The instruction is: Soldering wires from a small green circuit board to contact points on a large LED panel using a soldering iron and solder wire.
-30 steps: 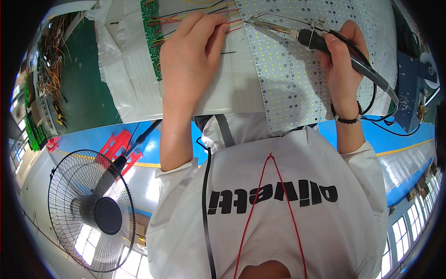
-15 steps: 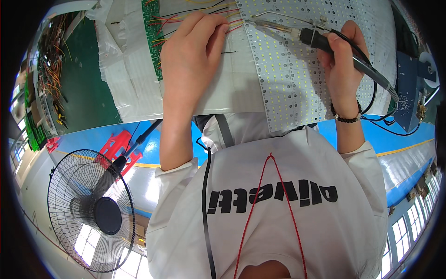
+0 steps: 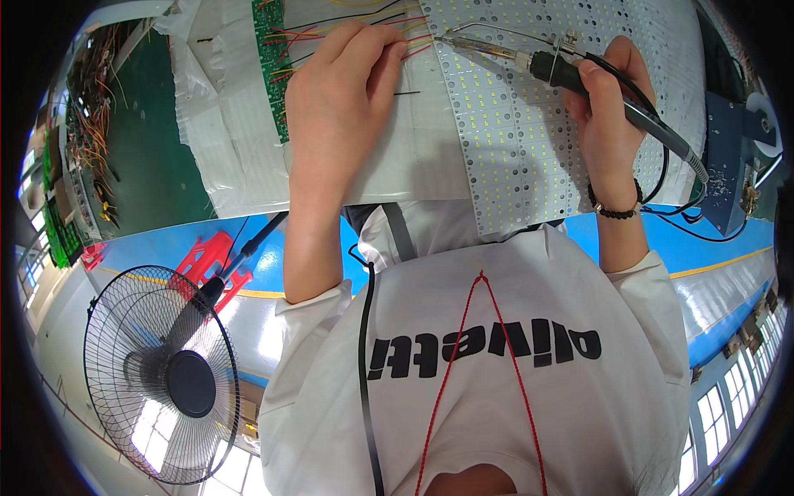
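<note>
My right hand (image 3: 608, 112) is wrapped round the black handle of a soldering iron (image 3: 488, 48), with a thin bent metal guide tube (image 3: 504, 28) clamped along it. The iron's tip is at the left edge of a white LED panel (image 3: 496, 124), by the ends of thin wires. At the panel's left, my left hand (image 3: 343, 99) is closed, thumb and forefinger pinching a thin wire (image 3: 418, 38) that runs to that edge. Partly under this hand lies a narrow green circuit board (image 3: 269, 66) with red, yellow and black wires; its lower part is partly covered.
A dark blue box-shaped machine (image 3: 728, 157) with a reel and cables stands at the right. Bundles of loose wires (image 3: 95, 124) lie at the left end of the green bench top (image 3: 149, 157). Below the bench are a black fan (image 3: 192, 384) and a red stool (image 3: 207, 256).
The soldering iron has shifted slightly left, its tip now closer to the panel's edge. My left hand has stayed in place.
</note>
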Demonstrator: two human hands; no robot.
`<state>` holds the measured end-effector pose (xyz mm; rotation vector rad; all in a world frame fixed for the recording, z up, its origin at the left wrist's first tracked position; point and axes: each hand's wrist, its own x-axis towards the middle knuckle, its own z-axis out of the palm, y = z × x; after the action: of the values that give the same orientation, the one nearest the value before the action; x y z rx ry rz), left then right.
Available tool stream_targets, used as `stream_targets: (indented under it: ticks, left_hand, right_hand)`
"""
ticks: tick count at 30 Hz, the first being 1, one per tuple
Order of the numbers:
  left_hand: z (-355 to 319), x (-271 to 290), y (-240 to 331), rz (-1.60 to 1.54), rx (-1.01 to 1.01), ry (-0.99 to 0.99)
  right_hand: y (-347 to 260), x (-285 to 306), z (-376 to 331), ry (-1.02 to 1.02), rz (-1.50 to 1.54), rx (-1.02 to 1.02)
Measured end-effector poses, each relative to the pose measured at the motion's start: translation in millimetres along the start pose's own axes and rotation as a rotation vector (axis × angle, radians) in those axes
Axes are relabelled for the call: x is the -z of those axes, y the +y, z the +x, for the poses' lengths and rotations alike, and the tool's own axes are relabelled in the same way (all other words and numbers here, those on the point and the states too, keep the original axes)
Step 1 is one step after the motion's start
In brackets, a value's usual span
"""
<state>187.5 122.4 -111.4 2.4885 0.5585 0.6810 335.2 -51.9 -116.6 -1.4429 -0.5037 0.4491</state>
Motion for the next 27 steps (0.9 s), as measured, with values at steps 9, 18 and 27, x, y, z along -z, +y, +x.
stream_targets:
  ticks: [9,18,27]
  left_hand:
    - [-0.1,-0.1,0.2,0.007,0.021,-0.020]
    - [-2.2,1.7,2.5,0.127,-0.037,-0.022]
    - [-16.4,5.7,5.8,0.238,-0.178,0.071]
  right_hand:
    - [2.0,2.6,2.6,0.009,0.109,-0.008]
    - [2.1,4.5,3.3,-0.001,0.125,-0.004]
    - [-0.2,0.3,1.1,0.031,0.126,-0.020]
